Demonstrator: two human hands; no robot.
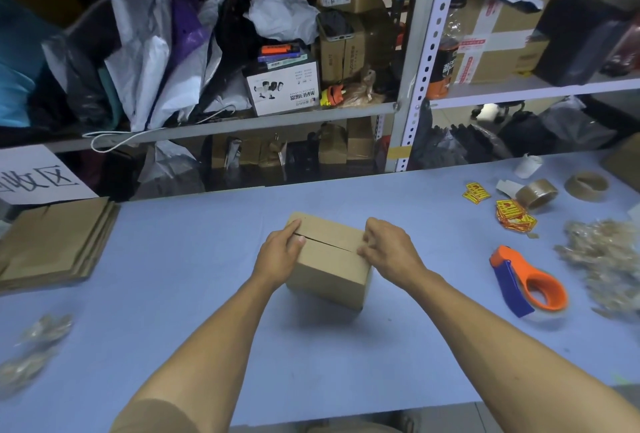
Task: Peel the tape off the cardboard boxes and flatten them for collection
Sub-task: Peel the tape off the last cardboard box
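A small brown cardboard box point(329, 259) stands on the blue table point(194, 259) in the middle of the view, its two top flaps meeting at a dark seam. My left hand point(280, 252) grips the box's left end, thumb on top near the seam. My right hand point(384, 245) is at the right end of the seam, its fingers curled and pinching at the top edge there. Whether tape lies between those fingers I cannot tell.
A stack of flattened cardboard point(55, 242) lies at the table's left. An orange and blue tape dispenser point(526, 280), tape rolls point(536, 192), yellow stickers point(512, 214) and a heap of crumpled tape point(606, 259) sit to the right. More crumpled tape point(34, 346) lies front left. Cluttered shelves stand behind.
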